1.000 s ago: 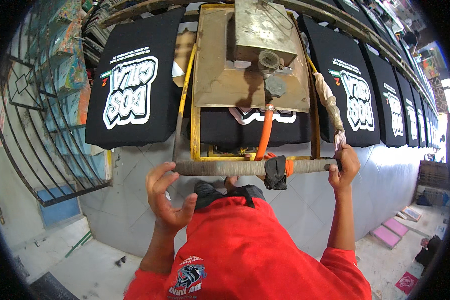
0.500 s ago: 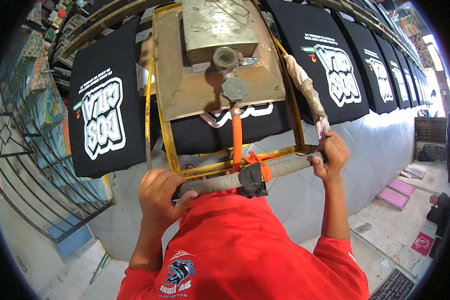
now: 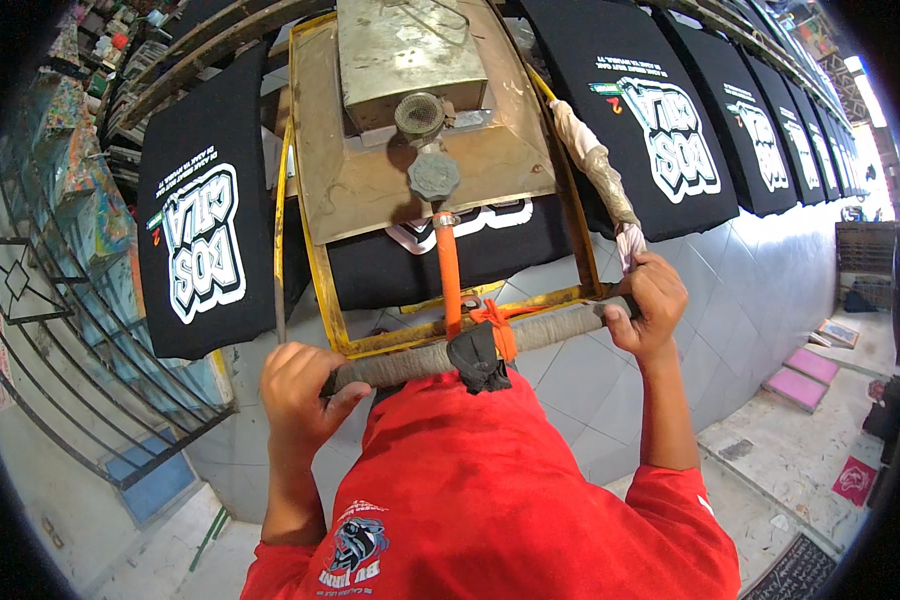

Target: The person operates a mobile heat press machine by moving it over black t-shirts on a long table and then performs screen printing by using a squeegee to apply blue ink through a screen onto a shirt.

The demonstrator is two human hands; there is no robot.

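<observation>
Grey-brown wrapping covered the bar [image 3: 558,329] that both hands grasped, the left hand [image 3: 305,392] curled round one end, the right hand [image 3: 650,303] round the other. Beyond it, a yellow frame [image 3: 327,300] carried a metal hood [image 3: 495,165] above a black shirt [image 3: 510,255]; the hood's metal box [image 3: 400,70] hid its inside.

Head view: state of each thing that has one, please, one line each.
Wrapped bar, held at both ends
Left hand, closed around the bar's left end
Right hand, closed around the bar's right end
Orange hose, clamped to the gray fitting
Metal hood, over the middle black cloth, hiding part of it
Left black cloth, spread smooth, print uncovered
</observation>
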